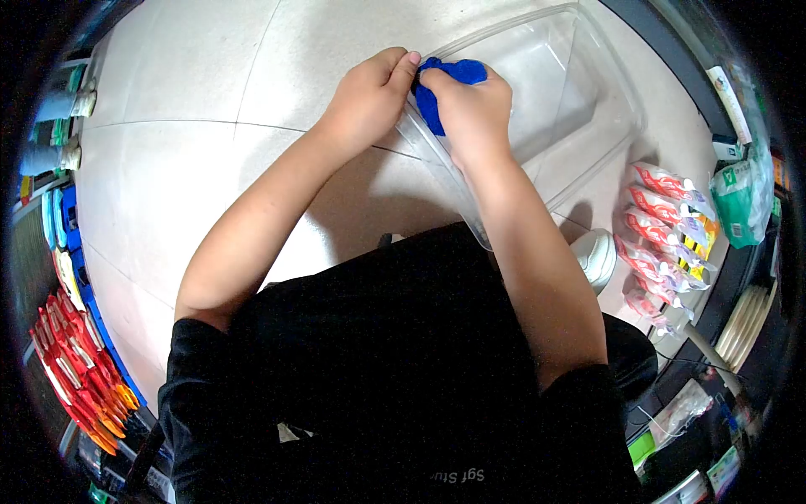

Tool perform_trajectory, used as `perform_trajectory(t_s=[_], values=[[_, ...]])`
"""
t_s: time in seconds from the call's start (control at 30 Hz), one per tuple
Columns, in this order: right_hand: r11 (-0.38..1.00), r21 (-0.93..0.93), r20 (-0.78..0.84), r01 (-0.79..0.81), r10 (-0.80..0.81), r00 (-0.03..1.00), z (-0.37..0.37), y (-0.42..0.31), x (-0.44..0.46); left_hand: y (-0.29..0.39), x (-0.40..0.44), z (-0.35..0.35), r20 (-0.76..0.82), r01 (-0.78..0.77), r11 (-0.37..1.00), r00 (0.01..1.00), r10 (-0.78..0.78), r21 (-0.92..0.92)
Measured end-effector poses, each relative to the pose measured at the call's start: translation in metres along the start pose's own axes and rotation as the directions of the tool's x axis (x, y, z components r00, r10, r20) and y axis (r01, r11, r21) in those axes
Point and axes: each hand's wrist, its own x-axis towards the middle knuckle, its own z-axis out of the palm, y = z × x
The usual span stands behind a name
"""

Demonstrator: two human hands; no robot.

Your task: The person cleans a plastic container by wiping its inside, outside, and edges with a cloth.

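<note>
A clear plastic bin [588, 160] is held tilted in front of me, above the tiled floor. My left hand [369, 97] is closed round its rim at the near left corner, thumb on top. Inside that corner, my right hand [477, 109] grips a blue cloth [457, 71] bunched under the fingers and pressed against the bin's wall. Part of the cloth hangs down beside the right thumb. The right fingertips are hidden from view.
Several red-and-white plastic packets [655, 227] stand on the right, near a white shoe [594, 259] and a green package [739, 202]. Red packets [80, 370] line a shelf on the left. At upper left another person's shoes [84, 102] show.
</note>
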Motion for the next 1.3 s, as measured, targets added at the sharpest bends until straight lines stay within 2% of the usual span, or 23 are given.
perform_trajectory(t_s=[0.03,0.1,0.13,0.2,0.23,0.27,0.4,0.43,0.47,0.63,0.73,0.83,0.97,1.03,1.17,1.23,1.3], values=[[1.0,-0.004,0.0,0.002,-0.002,1.0,0.0,-0.002,0.001,0.001,0.0,0.0,-0.005,-0.008,0.999,1.0,0.009,0.034],[0.992,0.083,-0.049,-0.094,0.098,0.994,0.0,-0.009,0.002,0.005,0.0,-0.003,0.009,0.004,0.998,1.0,-0.005,0.062],[0.993,0.08,-0.051,-0.092,0.096,0.994,-0.001,-0.011,0.004,0.006,0.0,-0.004,0.02,0.017,0.995,1.0,-0.019,0.096],[0.993,0.096,-0.18,-0.075,0.091,0.98,-0.004,-0.013,0.014,0.003,0.0,-0.003,0.01,-0.008,0.994,1.0,0.007,0.106],[0.982,0.171,-0.173,-0.082,0.112,0.978,-0.007,-0.012,0.02,0.002,0.0,-0.003,0.002,-0.032,0.992,0.999,0.032,0.119],[0.983,0.132,-0.145,-0.128,0.147,0.978,-0.013,-0.012,0.028,0.003,0.0,-0.004,0.0,-0.033,0.993,0.999,0.033,0.118],[0.996,0.057,-0.187,-0.075,0.085,0.979,-0.029,-0.011,0.057,0.008,0.0,-0.006,0.033,-0.022,0.989,0.999,0.017,0.146],[0.99,-0.026,-0.204,-0.137,0.129,0.97,-0.033,-0.021,0.063,0.007,0.0,-0.006,0.034,-0.03,0.986,0.999,0.025,0.165],[0.993,0.032,-0.205,-0.111,0.115,0.972,-0.037,-0.016,0.075,0.007,-0.001,-0.006,0.033,-0.03,0.986,0.999,0.025,0.164],[0.986,-0.036,-0.273,-0.164,0.148,0.95,-0.059,-0.026,0.121,0.011,-0.007,-0.004,0.016,0.007,0.989,1.0,-0.009,0.148],[0.98,-0.054,-0.31,-0.19,0.165,0.936,-0.073,-0.032,0.149,0.009,-0.006,-0.002,0.013,-0.029,0.99,1.0,0.028,0.139],[0.989,-0.046,-0.359,-0.141,0.115,0.926,-0.081,-0.034,0.169,0.017,-0.007,-0.004,0.044,0.047,0.987,0.998,-0.055,0.152],[0.992,-0.071,-0.334,-0.101,0.072,0.94,-0.087,-0.028,0.172,0.022,-0.014,-0.001,0.0,0.064,0.991,0.998,-0.065,0.118],[0.998,-0.06,-0.188,-0.017,0.006,0.982,-0.096,-0.025,0.166,0.025,-0.017,-0.003,0.039,0.206,0.976,0.977,-0.209,0.071],[0.992,-0.114,-0.143,0.055,-0.071,0.987,-0.118,-0.035,0.144,0.024,-0.02,-0.006,0.019,0.211,0.975,0.977,-0.213,0.069],[0.982,-0.153,-0.147,0.11,-0.133,0.98,-0.125,-0.039,0.14,0.024,-0.017,-0.01,0.047,0.248,0.958,0.965,-0.257,0.144],[0.969,-0.188,-0.149,0.163,-0.192,0.97,-0.126,-0.044,0.139,0.027,-0.016,-0.009,0.06,0.195,0.97,0.977,-0.205,0.142]])
